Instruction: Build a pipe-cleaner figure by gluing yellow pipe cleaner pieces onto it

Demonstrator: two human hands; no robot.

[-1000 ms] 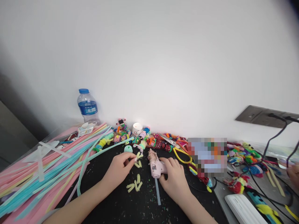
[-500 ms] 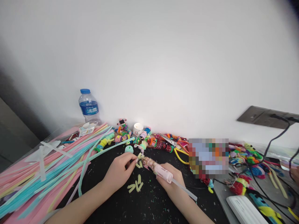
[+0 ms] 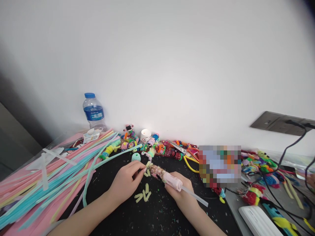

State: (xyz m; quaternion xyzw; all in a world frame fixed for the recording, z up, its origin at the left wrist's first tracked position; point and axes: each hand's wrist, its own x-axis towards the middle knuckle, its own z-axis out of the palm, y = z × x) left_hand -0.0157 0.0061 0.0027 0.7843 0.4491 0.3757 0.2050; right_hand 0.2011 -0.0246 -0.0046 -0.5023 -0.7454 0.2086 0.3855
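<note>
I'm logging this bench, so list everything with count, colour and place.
Glue gun: one, pale pink, centre
Glue stick: one, translucent, gun's rear
Short chenille pieces: several, pale yellow, centre
Chenille coil: one, mint, centre
Long chenille stems: many, pastel, left
Chenille figures: many, multicoloured, back and right
Paper cup: one, white, back
Scissors: one pair, silver-bladed, back
Water bottle: one, clear, back left
Socket panel: one, grey, right
Power cables: several, black, right
Flat device: one, white, lower right
Work surface: one, black, centre
Co-worker's hand, apparently: one, blurred, right edge
Left hand: one, bare, pinching a chenille piece
Right hand: one, bare, holding the glue gun
</note>
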